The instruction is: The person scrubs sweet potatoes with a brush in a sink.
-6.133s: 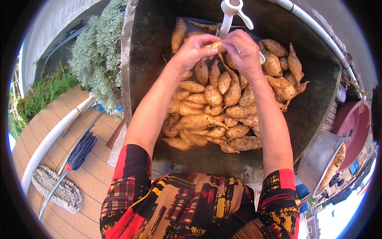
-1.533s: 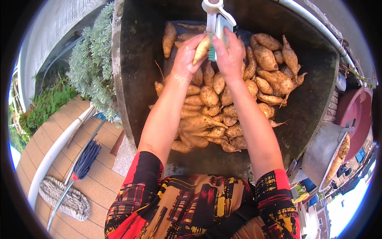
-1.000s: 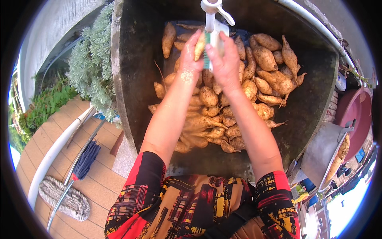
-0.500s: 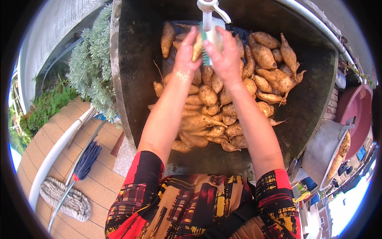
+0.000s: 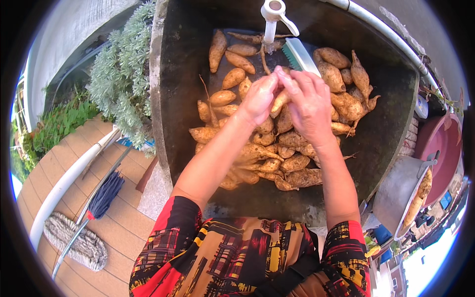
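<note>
A peeled-looking pale sweet potato (image 5: 280,102) is in my left hand (image 5: 260,98), whose fingers are closed around it. My right hand (image 5: 312,105) meets the left at the fingertips, over the upper end of this sweet potato. From under the right hand's fingers a scrub brush (image 5: 303,55) sticks out, pale-backed with green bristles; its lower end is hidden there. Just above the brush stands a white tap (image 5: 272,22), with water at its spout. Below and around both hands lie many soil-marked sweet potatoes (image 5: 295,162) in a dark stone sink (image 5: 381,133).
A metal pot (image 5: 398,190) holding sweet potatoes and a reddish basin (image 5: 440,153) stand outside the sink at right. Left of it are a grey-leaved bush (image 5: 121,74), a dark mop head (image 5: 108,194) and a fluffy mop (image 5: 76,241) on tiled floor. A white pipe (image 5: 381,27) runs along the back.
Both hands have come down and rightward, away from the tap, and their fingertips now meet. The brush has tilted and no longer presses against the sweet potato. The view has shifted slightly.
</note>
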Demonstrator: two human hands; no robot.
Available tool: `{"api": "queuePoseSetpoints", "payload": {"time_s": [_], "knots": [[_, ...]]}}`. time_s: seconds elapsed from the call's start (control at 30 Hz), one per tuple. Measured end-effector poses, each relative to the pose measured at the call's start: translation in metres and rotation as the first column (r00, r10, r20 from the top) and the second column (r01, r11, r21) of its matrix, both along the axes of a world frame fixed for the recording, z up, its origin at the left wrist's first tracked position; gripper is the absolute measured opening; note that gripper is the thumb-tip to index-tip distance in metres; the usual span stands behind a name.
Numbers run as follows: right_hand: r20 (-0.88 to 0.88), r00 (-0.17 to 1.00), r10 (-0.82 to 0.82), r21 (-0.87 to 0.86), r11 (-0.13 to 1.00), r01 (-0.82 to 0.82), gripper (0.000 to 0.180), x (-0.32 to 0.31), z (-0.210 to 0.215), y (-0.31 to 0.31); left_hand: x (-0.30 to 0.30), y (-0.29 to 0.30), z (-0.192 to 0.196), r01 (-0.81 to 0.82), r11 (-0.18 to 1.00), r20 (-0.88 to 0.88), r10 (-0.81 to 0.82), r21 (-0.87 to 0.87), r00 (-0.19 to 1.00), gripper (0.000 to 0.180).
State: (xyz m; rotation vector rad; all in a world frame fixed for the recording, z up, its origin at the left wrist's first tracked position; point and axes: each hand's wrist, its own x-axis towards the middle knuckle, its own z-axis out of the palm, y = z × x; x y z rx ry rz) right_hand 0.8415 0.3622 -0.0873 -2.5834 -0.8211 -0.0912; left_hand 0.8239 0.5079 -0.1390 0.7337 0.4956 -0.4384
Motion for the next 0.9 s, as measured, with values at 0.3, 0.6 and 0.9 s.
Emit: {"api": "queuePoseSetpoints", "payload": {"time_s": [0.3,0.6,0.9], "knots": [[0.55,0.772,-0.319,-0.189,0.853,0.487,0.035,-0.035,0.145,-0.183,0.019,0.067,-0.051,-0.155,0.089,0.179,-0.463,0.984,0.868,0.03],[0.746,0.425,-0.514,-0.533,-0.078,0.842,0.04,-0.107,0.214,-0.334,0.079,0.083,-0.066,-0.196,-0.461,-0.22,-0.701,0.865,0.679,0.032],[-0.162,0.844,-0.511,0.261,0.803,0.536,0.025,0.027,0.03,-0.092,0.067,0.086,-0.052,0.255,0.682,-0.048,-0.307,0.686,0.95,0.035]]}}
